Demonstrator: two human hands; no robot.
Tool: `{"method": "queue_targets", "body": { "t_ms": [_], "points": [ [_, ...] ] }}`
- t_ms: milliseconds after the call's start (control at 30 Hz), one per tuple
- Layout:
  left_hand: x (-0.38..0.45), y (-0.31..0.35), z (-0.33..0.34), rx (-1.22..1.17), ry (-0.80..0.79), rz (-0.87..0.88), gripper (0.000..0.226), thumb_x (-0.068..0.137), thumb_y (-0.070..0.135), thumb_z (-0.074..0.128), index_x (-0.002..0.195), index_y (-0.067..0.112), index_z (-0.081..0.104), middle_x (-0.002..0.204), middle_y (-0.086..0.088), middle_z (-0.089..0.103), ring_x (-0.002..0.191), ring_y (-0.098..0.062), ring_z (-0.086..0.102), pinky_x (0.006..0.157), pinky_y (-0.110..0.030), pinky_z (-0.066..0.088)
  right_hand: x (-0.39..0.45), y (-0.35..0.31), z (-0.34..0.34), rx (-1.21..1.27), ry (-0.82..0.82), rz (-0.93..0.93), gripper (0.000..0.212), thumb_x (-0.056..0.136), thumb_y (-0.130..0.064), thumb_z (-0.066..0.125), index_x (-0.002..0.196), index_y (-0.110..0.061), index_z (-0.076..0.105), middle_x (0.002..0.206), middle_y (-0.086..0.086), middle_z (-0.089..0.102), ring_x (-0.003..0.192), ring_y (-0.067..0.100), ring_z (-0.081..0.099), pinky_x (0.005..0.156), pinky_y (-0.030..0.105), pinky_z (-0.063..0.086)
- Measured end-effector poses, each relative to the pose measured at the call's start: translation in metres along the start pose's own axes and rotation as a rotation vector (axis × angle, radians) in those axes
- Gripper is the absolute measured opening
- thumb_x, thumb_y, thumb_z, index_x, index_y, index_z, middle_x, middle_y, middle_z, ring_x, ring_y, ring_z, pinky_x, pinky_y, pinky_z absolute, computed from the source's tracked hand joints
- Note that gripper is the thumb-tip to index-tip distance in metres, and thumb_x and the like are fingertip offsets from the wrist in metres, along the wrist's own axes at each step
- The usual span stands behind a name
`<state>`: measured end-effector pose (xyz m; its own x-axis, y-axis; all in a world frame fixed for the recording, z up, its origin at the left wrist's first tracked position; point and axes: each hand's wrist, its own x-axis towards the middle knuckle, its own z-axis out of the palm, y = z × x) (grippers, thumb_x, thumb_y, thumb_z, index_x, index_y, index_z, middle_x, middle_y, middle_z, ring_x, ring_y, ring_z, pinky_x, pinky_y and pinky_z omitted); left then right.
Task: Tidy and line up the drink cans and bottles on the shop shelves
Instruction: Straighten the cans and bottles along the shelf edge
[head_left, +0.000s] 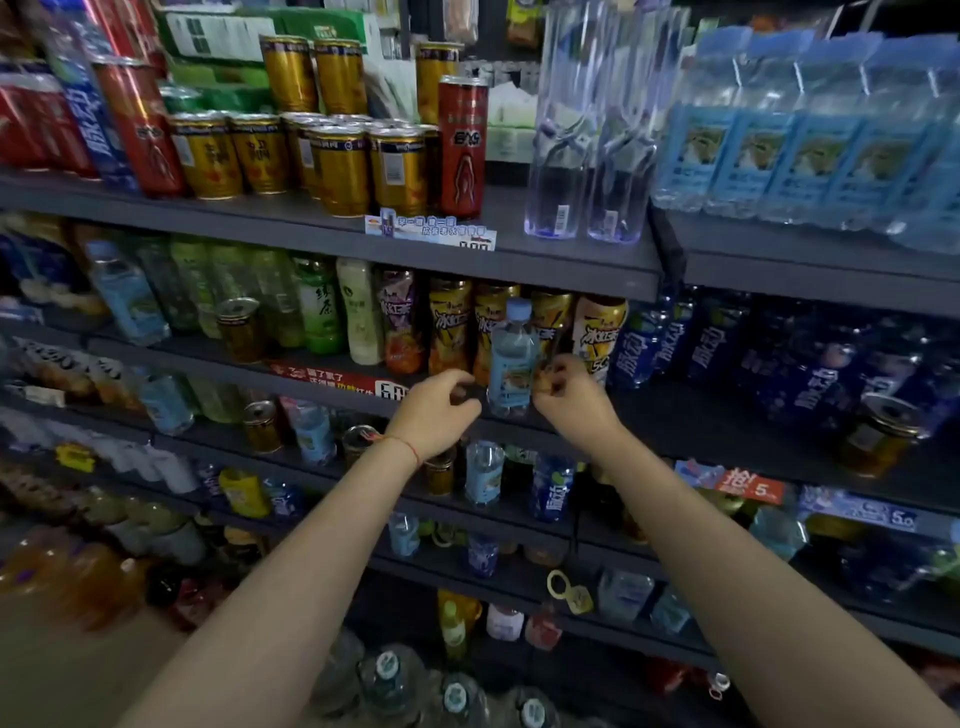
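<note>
"5.0" on blue price tag (878, 514)

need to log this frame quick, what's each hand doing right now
Left hand: fingers curled, holding nothing, just left of the pale blue bottle.
Right hand: fingers curled beside that bottle; grip cannot be told.

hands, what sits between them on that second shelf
A small pale blue water bottle stands upright between the left hand and right hand, in the head view.

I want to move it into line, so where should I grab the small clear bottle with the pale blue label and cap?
Grip the small clear bottle around its labelled middle, from the front: it stands upright at the shelf edge, iced-tea bottles close behind.
</note>
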<state>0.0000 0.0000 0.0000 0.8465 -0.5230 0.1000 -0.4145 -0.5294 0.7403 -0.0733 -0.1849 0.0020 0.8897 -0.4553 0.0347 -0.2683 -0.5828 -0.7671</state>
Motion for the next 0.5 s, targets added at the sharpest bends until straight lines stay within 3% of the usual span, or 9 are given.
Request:
{"method": "queue_targets", "body": {
  "t_ms": [100,167,233,300,400,500],
  "points": [
    [0.027,-0.004,0.008,-0.18,0.015,-0.041,0.055,0.094,0.029,0.059,0.146,0.024,0.043,0.122,0.008,0.056,0.104,-0.012,0.057,0.089,-0.029,0.047,0.028,-0.002,0.016,0.093,0.032,0.032,0.054,0.087,-0.027,0.071,0.133,-0.018,0.043,0.114,0.001,0.062,0.107,0.023,0.062,0.091,0.044,0.054],
    [0.041,-0.003,0.016,-0.278,-0.021,-0.042,0.058,0.095,0.033,0.059,0.148,0.026,0.038,0.124,0.008,0.055,0.11,-0.012,0.055,0.094,-0.029,0.044,0.042,0.003,0.027,0.132,0.031,0.017,0.047,0.087,-0.027,0.071,0.126,-0.019,0.047,0.117,0.003,0.066,0.106,0.023,0.064,0.092,0.047,0.054],
    [0.053,-0.004,0.023,-0.326,-0.054,-0.021,0.057,0.095,0.036,0.061,0.147,0.027,0.038,0.133,0.008,0.053,0.121,-0.013,0.052,0.103,-0.032,0.042,0.047,0.004,0.031,0.121,0.07,-0.031,0.037,0.09,-0.026,0.069,0.121,-0.019,0.052,0.118,0.004,0.066,0.107,0.021,0.063,0.092,0.042,0.053],
    [0.058,-0.004,0.028,-0.36,-0.055,0.018,0.051,0.094,0.032,0.064,0.14,0.028,0.044,0.13,0.009,0.055,0.118,-0.01,0.052,0.099,-0.026,0.042,0.047,0.005,0.03,0.09,0.067,-0.07,0.029,0.092,-0.022,0.067,0.118,-0.021,0.055,0.115,0.001,0.065,0.105,0.017,0.061,0.088,0.034,0.051],
    [0.061,-0.006,0.03,-0.428,-0.059,0.015,0.039,0.09,0.029,0.07,0.125,0.03,0.054,0.118,0.012,0.061,0.112,-0.007,0.056,0.086,-0.015,0.044,0.046,0.005,0.026,0.077,-0.028,-0.067,0.039,0.089,-0.024,0.07,0.125,-0.02,0.056,0.114,-0.001,0.066,0.105,0.017,0.062,0.084,0.03,0.05],
    [0.057,-0.011,0.024,-0.407,-0.076,0.017,0.047,0.078,0.028,0.082,0.12,0.025,0.061,0.118,0.012,0.063,0.114,-0.009,0.057,0.09,-0.018,0.045,0.036,0.003,0.018,0.093,-0.08,-0.095,0.053,0.078,-0.022,0.08,0.125,-0.02,0.055,0.116,0.001,0.066,0.105,0.016,0.063,0.086,0.033,0.053]
  ]
}}
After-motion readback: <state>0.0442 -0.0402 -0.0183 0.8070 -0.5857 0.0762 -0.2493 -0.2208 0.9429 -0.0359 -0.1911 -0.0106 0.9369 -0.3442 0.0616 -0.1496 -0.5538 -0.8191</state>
